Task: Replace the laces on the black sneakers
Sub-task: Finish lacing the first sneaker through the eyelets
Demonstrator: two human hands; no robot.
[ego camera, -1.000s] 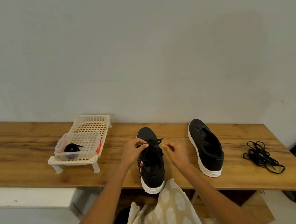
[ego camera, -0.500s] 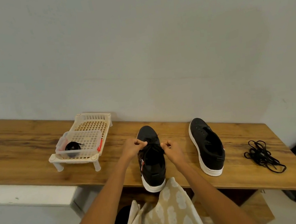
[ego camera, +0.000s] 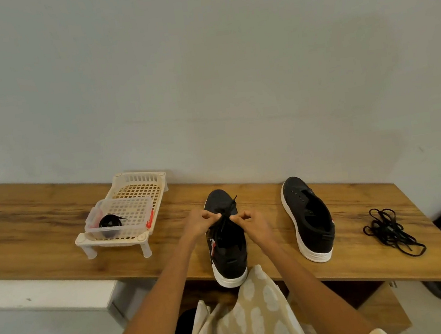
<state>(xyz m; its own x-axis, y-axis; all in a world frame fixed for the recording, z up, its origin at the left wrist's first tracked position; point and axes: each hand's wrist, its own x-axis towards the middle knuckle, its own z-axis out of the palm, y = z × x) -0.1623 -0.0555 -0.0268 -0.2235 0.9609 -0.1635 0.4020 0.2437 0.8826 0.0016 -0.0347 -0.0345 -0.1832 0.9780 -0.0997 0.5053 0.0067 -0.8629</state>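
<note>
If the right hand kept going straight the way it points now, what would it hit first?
The right hand points left across the near sneaker, pinching its lace. Going straight on, it would meet the left hand almost at once; their fingers look nearly touching, though depth is unclear.

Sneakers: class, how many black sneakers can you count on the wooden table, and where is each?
2. One sneaker stands at the table's near edge, between the left hand and right hand, which pinch its lace. The other sneaker lies to its right, laceless.
</note>
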